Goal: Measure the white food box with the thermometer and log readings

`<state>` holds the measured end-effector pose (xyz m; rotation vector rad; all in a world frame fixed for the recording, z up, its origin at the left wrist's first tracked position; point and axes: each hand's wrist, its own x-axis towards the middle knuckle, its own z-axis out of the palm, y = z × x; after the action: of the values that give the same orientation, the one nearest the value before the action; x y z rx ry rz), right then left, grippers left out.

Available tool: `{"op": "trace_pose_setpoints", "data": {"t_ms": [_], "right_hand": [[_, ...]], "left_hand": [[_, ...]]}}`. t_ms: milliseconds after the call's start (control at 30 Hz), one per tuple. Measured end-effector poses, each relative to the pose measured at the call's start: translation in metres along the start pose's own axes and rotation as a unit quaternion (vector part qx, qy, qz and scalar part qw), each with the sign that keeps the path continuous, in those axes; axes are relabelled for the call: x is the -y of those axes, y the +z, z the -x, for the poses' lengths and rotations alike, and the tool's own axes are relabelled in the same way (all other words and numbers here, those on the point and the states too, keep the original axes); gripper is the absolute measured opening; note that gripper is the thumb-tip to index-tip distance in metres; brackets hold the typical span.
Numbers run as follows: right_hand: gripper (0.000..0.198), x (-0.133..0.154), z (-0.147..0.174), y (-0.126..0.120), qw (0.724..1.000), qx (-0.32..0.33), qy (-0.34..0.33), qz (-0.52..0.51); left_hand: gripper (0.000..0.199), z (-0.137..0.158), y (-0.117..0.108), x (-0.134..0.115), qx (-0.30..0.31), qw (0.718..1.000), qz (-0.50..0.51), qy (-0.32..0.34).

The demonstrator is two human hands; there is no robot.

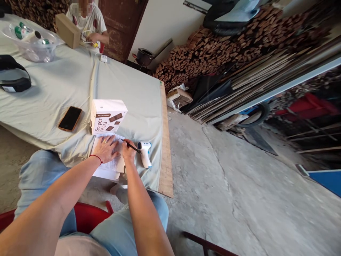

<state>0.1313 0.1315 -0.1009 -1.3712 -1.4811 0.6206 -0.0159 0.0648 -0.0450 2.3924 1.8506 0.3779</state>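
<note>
My left hand lies flat with fingers spread on the printed paper at the table's near edge. In my right hand is a black pen, its tip pointing toward the top right of the sheet. Just behind the paper stands a white "Super Meal" box, upright. Right beside my right hand, a white and blue infrared thermometer rests on the cloth. To the left of the box is a phone in an orange case, its screen dark.
The cloth-covered table has a bare wooden right edge. A plastic basin of bottles and a black headset sit at left. Across the table, another person handles a cable near a cardboard box. Firewood is stacked behind.
</note>
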Motion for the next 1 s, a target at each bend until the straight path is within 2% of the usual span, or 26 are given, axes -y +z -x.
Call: {"op": "trace_pose_setpoints", "data": {"t_ms": [500, 1000], "right_hand": [[0.023, 0.0027, 0.0018, 0.0001, 1.000, 0.001, 0.006, 0.017], [0.026, 0.0054, 0.0033, -0.0010, 0.999, -0.028, -0.003, 0.029]], "left_hand": [[0.055, 0.0000, -0.0010, -0.0005, 0.000, 1.000, 0.006, -0.001], [0.054, -0.0006, 0.0030, 0.0008, -0.011, 1.000, 0.021, -0.002]]}}
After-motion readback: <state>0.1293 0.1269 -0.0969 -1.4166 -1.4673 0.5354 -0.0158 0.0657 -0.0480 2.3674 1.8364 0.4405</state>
